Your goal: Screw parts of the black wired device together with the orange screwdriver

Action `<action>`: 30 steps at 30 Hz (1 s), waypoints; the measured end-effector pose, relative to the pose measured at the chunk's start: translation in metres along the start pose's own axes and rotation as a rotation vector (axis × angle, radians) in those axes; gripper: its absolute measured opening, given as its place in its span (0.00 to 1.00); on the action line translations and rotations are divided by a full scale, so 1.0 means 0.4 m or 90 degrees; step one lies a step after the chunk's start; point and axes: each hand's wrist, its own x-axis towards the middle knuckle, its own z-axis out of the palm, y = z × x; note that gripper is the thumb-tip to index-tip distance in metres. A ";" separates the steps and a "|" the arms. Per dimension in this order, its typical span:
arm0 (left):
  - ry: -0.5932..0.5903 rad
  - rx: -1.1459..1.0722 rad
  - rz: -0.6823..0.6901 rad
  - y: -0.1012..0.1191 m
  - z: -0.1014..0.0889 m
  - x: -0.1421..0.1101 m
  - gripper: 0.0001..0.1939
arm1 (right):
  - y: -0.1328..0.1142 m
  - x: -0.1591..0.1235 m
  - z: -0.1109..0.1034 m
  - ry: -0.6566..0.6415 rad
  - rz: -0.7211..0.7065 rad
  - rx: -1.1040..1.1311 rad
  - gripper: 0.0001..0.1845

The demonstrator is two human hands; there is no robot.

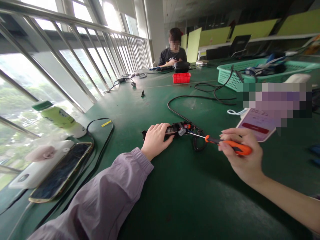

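On a green table (190, 200), an opened black device (178, 127) is lying straight ahead of the wearer, its wires and red parts showing. The left hand (157, 138), in a lilac sleeve (117, 181), is holding the device's left end: its fingers are curling close together over the top while the thumb is pressing along the near side. The right hand (242, 156) is pinching an orange-and-black screwdriver (238, 147) between thumb and fingers, and its shaft is pointing left into the wires; whether the tip is touching them, I cannot tell. A black cord (190, 96) is curving behind the device. A lit phone (257, 128) is standing tilted just beyond the right hand. At far left, a bottle (61, 120) and a dark phone (62, 171) are resting. Across the table, a person (172, 55) is sitting behind a red basket (181, 78).
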 end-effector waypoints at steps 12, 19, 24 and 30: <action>-0.001 0.006 -0.001 0.000 0.000 0.001 0.16 | 0.013 -0.002 -0.007 -0.009 -0.014 -0.016 0.09; 0.000 0.012 -0.004 0.001 0.000 0.001 0.16 | 0.021 0.003 -0.003 0.022 -0.053 0.053 0.19; -0.004 0.008 -0.002 0.000 -0.001 0.000 0.16 | 0.012 0.001 -0.002 -0.011 -0.032 0.022 0.14; -0.005 0.015 -0.003 0.003 -0.001 -0.001 0.17 | 0.009 0.006 -0.002 0.034 -0.101 0.000 0.21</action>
